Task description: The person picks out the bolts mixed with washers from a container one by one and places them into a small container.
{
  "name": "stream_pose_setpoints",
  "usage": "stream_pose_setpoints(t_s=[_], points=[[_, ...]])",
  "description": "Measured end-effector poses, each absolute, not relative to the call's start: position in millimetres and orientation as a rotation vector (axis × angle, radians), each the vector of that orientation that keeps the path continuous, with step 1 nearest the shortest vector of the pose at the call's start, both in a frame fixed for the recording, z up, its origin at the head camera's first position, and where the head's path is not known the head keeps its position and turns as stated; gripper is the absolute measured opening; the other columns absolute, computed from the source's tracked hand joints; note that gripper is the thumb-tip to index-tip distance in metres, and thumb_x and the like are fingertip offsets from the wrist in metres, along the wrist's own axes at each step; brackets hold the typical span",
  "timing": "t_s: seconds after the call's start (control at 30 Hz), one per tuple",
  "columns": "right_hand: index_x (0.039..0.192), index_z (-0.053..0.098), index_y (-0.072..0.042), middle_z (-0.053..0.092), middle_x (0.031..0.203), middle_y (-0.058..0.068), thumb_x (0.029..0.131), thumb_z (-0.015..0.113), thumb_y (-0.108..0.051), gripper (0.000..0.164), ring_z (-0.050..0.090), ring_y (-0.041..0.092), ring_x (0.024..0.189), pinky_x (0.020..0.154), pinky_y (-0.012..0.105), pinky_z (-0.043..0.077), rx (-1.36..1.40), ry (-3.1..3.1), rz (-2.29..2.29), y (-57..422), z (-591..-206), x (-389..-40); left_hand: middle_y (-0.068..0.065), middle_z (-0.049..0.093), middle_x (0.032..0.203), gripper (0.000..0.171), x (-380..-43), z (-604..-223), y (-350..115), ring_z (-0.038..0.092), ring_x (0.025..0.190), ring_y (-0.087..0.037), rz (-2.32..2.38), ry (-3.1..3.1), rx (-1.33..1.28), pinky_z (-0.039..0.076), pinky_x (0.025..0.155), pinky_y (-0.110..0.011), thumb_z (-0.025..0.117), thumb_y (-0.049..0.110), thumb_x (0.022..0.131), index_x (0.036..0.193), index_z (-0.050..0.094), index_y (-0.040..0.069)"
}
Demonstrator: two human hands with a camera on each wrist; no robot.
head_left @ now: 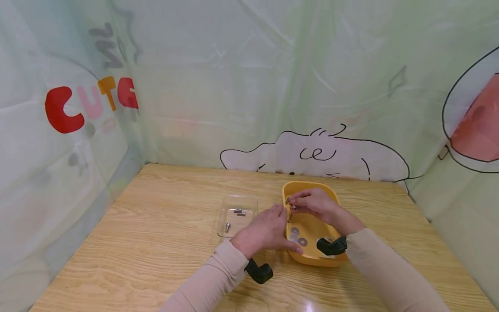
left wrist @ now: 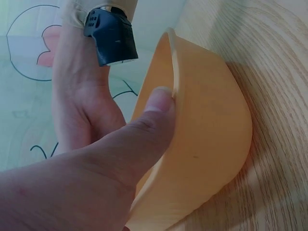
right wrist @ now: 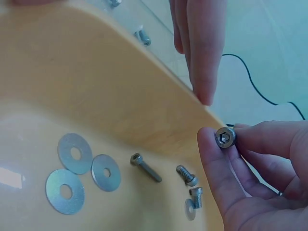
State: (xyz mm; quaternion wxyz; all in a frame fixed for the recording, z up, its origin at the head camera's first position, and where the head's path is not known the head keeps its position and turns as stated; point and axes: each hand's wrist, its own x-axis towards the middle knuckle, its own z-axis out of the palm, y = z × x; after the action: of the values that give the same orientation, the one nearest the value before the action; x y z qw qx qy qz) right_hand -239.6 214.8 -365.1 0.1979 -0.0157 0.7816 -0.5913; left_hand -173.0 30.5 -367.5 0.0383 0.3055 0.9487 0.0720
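Observation:
My right hand [head_left: 317, 204] is over the yellow bin [head_left: 313, 223], pinching a socket-head screw [right wrist: 225, 137] between thumb and fingertips. The screw's hex recess faces the right wrist camera. My left hand [head_left: 267, 229] rests along the bin's left rim, fingers straight and thumb [left wrist: 156, 108] at the edge. On the bin's floor lie several flat washers [right wrist: 66, 191], a longer socket-head screw [right wrist: 146, 167], and two short screws [right wrist: 186, 175] beside a small washer [right wrist: 190, 210]. Part of the bin's floor is hidden by my right hand and wrist.
Left of the bin stands a clear plastic tray [head_left: 221, 221] holding a few screws [head_left: 228, 227]. Both containers are on a wood-grain table [head_left: 163, 216]. Printed curtains [head_left: 218, 86] rise behind and beside it. Black wrist devices [head_left: 259, 272] are on both arms.

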Motion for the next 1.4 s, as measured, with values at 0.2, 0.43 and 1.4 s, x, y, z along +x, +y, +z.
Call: stream_pose_setpoints(t_s=[0.2, 0.43, 1.4], points=[[0.127, 0.055, 0.016, 0.067, 0.118, 0.025, 0.099, 0.058, -0.006, 0.037, 0.071, 0.02, 0.094, 0.091, 0.035, 0.058, -0.055, 2.183, -1.66, 214, -359, -241, -0.008, 0.052, 0.134, 0.111, -173, -368, 25, 0.056, 0.115, -0.017, 0.289, 2.929, 0.938, 0.048, 0.103, -0.027, 0.069, 0.075, 0.073, 0.147, 0.038, 0.0], [0.126, 0.055, 0.016, 0.068, 0.114, 0.021, 0.098, 0.059, -0.006, 0.036, 0.071, 0.019, 0.094, 0.09, 0.035, 0.058, -0.125, 2.16, -1.673, 208, -350, -238, -0.011, 0.051, 0.14, 0.115, -175, -363, 13, 0.054, 0.124, -0.02, 0.274, 2.958, 0.957, 0.046, 0.108, -0.029, 0.071, 0.075, 0.071, 0.15, 0.034, -0.002], [0.12, 0.056, 0.017, 0.069, 0.098, 0.009, 0.098, 0.058, -0.002, 0.03, 0.069, 0.017, 0.09, 0.094, 0.041, 0.056, -0.247, 2.08, -1.662, 171, -344, -236, -0.024, 0.031, 0.158, 0.119, -180, -361, -47, 0.033, 0.147, -0.033, 0.431, 2.986, 0.743, 0.032, 0.12, -0.039, 0.074, 0.069, 0.073, 0.152, 0.027, -0.008]])
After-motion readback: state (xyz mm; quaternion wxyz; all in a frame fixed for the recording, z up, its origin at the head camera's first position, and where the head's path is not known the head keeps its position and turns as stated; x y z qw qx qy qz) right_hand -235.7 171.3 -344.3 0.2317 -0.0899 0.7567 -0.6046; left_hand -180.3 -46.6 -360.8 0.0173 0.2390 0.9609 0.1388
